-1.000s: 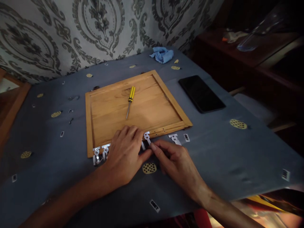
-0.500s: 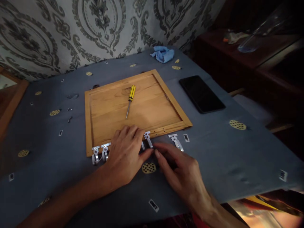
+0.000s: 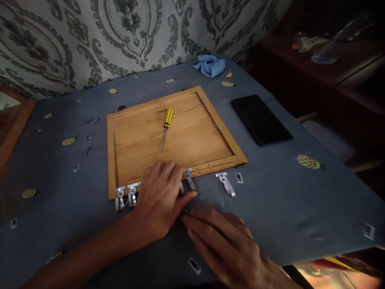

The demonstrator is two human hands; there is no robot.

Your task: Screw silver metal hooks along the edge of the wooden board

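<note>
A wooden panel (image 3: 192, 132) lies on the blue cloth-covered table (image 3: 285, 192). A yellow-handled screwdriver (image 3: 166, 125) rests on the panel. Silver metal hooks (image 3: 125, 196) sit along the panel's near edge, another hook (image 3: 190, 180) is by my left thumb, and a loose hook (image 3: 226, 182) lies on the cloth to the right. My left hand (image 3: 159, 198) rests palm down over the panel's near edge, fingers together, thumb out toward the hook. My right hand (image 3: 222, 239) lies flat on the cloth just below it, fingers extended, fingertips near my left thumb.
A black phone (image 3: 260, 119) lies right of the panel. A crumpled blue cloth (image 3: 209, 66) sits at the far edge. Small screws (image 3: 88, 144) lie on the cloth to the left. A patterned wall is behind, and dark wooden furniture (image 3: 325, 64) stands at the right.
My right hand has drawn back from the hook by the panel's edge toward me and now lies lower on the cloth. My left hand has stayed in place.
</note>
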